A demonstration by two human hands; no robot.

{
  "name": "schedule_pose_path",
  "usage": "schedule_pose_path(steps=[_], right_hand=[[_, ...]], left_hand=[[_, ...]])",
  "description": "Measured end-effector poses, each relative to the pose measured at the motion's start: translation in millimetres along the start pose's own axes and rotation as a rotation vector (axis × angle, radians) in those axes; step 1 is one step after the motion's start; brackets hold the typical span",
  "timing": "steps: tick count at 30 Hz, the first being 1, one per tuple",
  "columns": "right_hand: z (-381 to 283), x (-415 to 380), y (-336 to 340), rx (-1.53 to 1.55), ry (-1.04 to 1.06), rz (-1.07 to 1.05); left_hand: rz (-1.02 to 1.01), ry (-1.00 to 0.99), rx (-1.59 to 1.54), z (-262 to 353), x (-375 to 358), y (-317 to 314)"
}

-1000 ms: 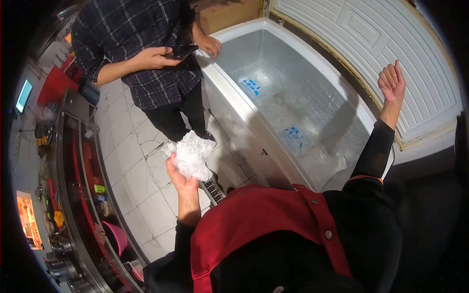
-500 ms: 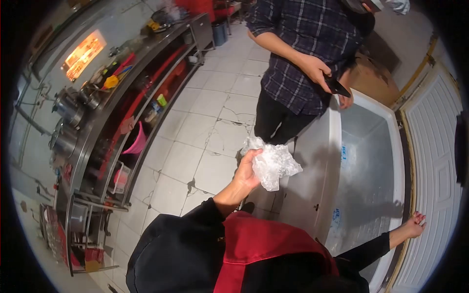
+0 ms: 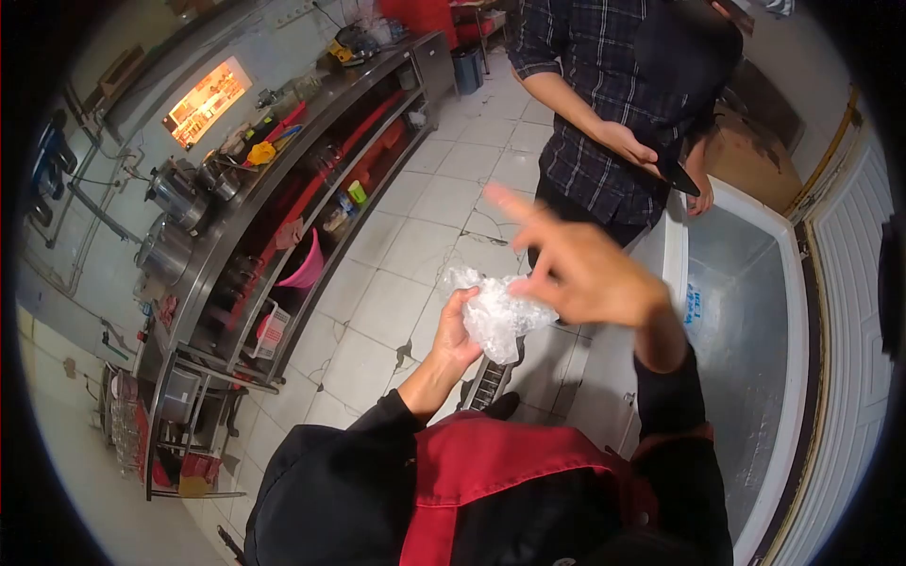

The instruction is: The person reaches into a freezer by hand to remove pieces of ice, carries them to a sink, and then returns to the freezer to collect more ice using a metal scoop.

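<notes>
My left hand is closed around one side of a crumpled clear plastic bag, thumb on top. The bag looks whitish and shiny, held out in front of my red apron. Above and to the right of it, my right hand is raised with its fingers spread and somewhat blurred. Its lower fingers overlap the bag's right edge in this view, and nothing shows in that hand.
A person in a plaid shirt stands ahead, holding a dark flat object. An open chest freezer is at my right, its white lid raised. Along the left runs a steel counter with pots and shelves. Tiled floor lies between.
My right hand has come from beside the freezer lid, leftward and up, to the bag. The bag and my left hand sit slightly further left. The view has turned a little.
</notes>
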State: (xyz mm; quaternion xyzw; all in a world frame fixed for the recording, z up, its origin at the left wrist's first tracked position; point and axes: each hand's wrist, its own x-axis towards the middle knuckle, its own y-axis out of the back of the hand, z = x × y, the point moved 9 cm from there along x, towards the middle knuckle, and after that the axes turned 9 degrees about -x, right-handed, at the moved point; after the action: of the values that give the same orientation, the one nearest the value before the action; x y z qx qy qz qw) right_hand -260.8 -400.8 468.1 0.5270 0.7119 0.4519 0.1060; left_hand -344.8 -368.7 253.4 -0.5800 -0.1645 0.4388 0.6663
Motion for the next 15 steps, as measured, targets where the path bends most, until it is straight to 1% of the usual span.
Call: schedule_pose_path(steps=[1,2,4,5,7,8,10,11,13,14,15], right_hand=[[-0.4,4.6,-25.2,0.033,-0.052,-0.191],[0.8,6.6,-32.2,0.022,-0.037,-0.185],[-4.8,8.8,-46.7,-0.045,0.147,-0.093],[-0.2,7.8,-52.0,-0.053,0.155,-0.095],[15.8,0.1,-56.7,-0.043,0.123,-0.095],[19.9,-3.6,-59.2,-0.049,0.122,-0.096],[38.9,-16.1,-58.8,-0.025,0.012,-0.088],[43.1,-23.7,-57.9,-0.037,0.01,-0.088],[66.7,-45.8,-58.3,0.026,-0.165,-0.113],[76.4,-58.3,-60.5,0.02,-0.171,-0.11],[82.8,-70.2,-62.0,-0.05,-0.116,-0.061]], left_hand=[[-0.01,-0.009,0.005,2.9,-3.0,0.7],[-0.017,-0.007,0.007,5.8,-7.5,1.4],[-0.002,-0.021,-0.004,14.1,-12.0,10.5],[-0.011,-0.028,-0.006,17.0,-11.8,13.2],[-0.01,-0.082,-0.001,26.2,-15.1,16.6],[-0.015,-0.08,-0.004,30.1,-15.3,19.7],[0.015,-0.069,-0.027,33.1,-13.8,28.1],[0.006,-0.064,-0.031,34.7,-13.5,27.1],[-0.04,-0.014,-0.046,32.5,-14.5,20.1],[-0.045,-0.007,-0.048,33.2,-15.8,18.3],[-0.043,-0.008,-0.047,35.9,-18.8,18.1]])
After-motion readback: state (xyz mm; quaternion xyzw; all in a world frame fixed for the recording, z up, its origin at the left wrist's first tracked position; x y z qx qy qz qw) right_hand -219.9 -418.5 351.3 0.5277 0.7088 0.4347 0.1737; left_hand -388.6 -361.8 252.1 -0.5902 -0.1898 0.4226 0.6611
